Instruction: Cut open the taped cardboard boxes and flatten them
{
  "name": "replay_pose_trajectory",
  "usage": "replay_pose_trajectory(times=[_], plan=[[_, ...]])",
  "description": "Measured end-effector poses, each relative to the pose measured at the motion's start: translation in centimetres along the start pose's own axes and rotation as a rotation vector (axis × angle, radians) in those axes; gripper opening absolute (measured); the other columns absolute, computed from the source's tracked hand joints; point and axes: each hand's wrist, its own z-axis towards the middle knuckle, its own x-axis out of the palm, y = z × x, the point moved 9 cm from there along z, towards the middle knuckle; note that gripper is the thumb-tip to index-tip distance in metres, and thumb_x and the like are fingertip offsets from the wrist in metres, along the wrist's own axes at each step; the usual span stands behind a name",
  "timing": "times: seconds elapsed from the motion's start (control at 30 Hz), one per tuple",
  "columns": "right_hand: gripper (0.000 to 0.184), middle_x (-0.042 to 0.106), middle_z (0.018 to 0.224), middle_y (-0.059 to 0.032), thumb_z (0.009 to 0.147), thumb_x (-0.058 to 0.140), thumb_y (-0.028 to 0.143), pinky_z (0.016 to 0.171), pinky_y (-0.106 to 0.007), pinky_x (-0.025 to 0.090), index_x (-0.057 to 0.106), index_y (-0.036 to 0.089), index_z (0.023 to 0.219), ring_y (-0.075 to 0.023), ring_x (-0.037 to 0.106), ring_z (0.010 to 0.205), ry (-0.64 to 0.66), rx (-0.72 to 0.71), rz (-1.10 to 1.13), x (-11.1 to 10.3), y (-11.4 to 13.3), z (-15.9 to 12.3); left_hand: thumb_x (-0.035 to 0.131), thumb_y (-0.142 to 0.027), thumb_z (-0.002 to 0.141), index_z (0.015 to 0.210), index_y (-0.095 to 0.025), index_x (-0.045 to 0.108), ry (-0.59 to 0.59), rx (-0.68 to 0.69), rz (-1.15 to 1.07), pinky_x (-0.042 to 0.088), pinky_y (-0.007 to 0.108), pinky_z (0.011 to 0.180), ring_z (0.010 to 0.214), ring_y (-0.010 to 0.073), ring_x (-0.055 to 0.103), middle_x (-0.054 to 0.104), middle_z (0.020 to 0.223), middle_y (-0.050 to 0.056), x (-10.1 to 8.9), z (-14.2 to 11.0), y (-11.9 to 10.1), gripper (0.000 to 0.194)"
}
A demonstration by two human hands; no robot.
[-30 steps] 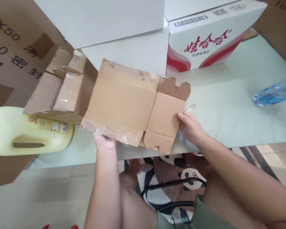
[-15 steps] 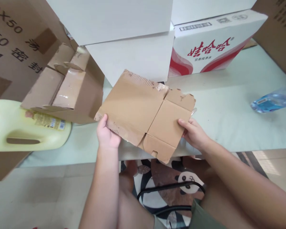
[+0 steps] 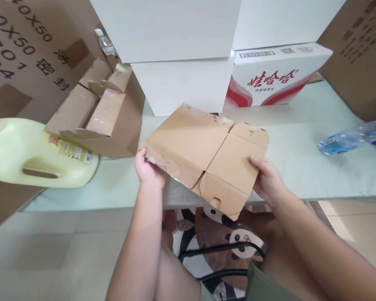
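A flattened brown cardboard box (image 3: 188, 138) with torn, taped edges is held up above the front of the table. My left hand (image 3: 151, 170) grips its lower left edge, thumb on top and the other fingers underneath. On the right, my right hand (image 3: 268, 177) pinches the narrower folded end, its thumb lying on the upper face. Creases and a small cut-out tab show on that end. The cardboard hides most of the fingers beneath it.
Pale green cloth covers the table (image 3: 301, 163). A brown carton (image 3: 119, 121) and a yellow jug (image 3: 72, 167) stand at left. White boxes (image 3: 181, 88) are stacked behind, beside a red-and-white carton (image 3: 272, 85). A plastic bottle (image 3: 341, 142) lies at right.
The view has shifted, so the surroundings sit differently in the picture. The cardboard has tilted slightly and appears a little lower and further right, with both hands still holding it.
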Motion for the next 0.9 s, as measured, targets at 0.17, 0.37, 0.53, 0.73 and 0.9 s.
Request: replay_pose_trajectory(times=[0.17, 0.37, 0.53, 0.73, 0.9], plan=[[0.029, 0.072, 0.074, -0.0001, 0.069, 0.079, 0.042, 0.054, -0.029, 0.059, 0.067, 0.021, 0.085, -0.0166, 0.068, 0.061, -0.135, -0.132, 0.088, -1.4, 1.7, -1.3, 0.038, -0.044, 0.089, 0.075, -0.019, 0.058, -0.114, -0.036, -0.066, 0.048, 0.029, 0.056, 0.05, 0.0134, 0.053, 0.054, 0.061, 0.0, -1.4, -0.3, -1.2, 0.034], [0.023, 0.049, 0.049, 0.0068, 0.062, 0.077, 0.02, 0.028, -0.018, 0.033, 0.056, 0.018, 0.069, -0.0073, 0.043, 0.033, -0.462, -0.412, 0.051, -7.2, 7.7, -3.6, 0.037, -0.042, 0.091, 0.069, -0.019, 0.049, -0.091, -0.061, -0.067, 0.043, 0.027, 0.05, 0.045, 0.0107, 0.044, 0.043, 0.057, -0.003, -1.1, -0.5, -1.3, 0.034], [0.019, 0.052, 0.048, 0.0039, 0.069, 0.051, -0.001, 0.029, -0.019, 0.037, 0.055, 0.018, 0.067, -0.0098, 0.045, 0.032, -0.657, -0.509, 0.002, -10.2, 11.3, -2.6, 0.036, -0.042, 0.091, 0.069, -0.02, 0.048, -0.071, -0.074, -0.072, 0.042, 0.027, 0.05, 0.044, 0.0103, 0.042, 0.041, 0.057, -0.004, -0.6, -0.4, -0.6, 0.034], [0.017, 0.054, 0.052, 0.0058, 0.08, 0.051, 0.002, 0.04, -0.018, 0.049, 0.055, 0.018, 0.074, -0.0086, 0.05, 0.035, -0.623, -0.41, 0.038, -9.4, 7.5, 0.9, 0.037, -0.043, 0.09, 0.068, -0.02, 0.049, -0.065, -0.083, -0.079, 0.042, 0.027, 0.051, 0.045, 0.0101, 0.041, 0.041, 0.057, -0.003, -0.7, -0.4, -0.1, 0.034], [0.012, 0.054, 0.052, 0.0077, 0.08, 0.059, 0.008, 0.04, -0.017, 0.048, 0.054, 0.018, 0.078, -0.0081, 0.051, 0.038, -0.618, -0.4, 0.028, -8.4, 5.8, 1.7, 0.037, -0.042, 0.091, 0.068, -0.02, 0.048, -0.075, -0.085, -0.084, 0.042, 0.027, 0.051, 0.044, 0.0098, 0.04, 0.041, 0.057, -0.003, -1.1, -0.2, -0.5, 0.034]])
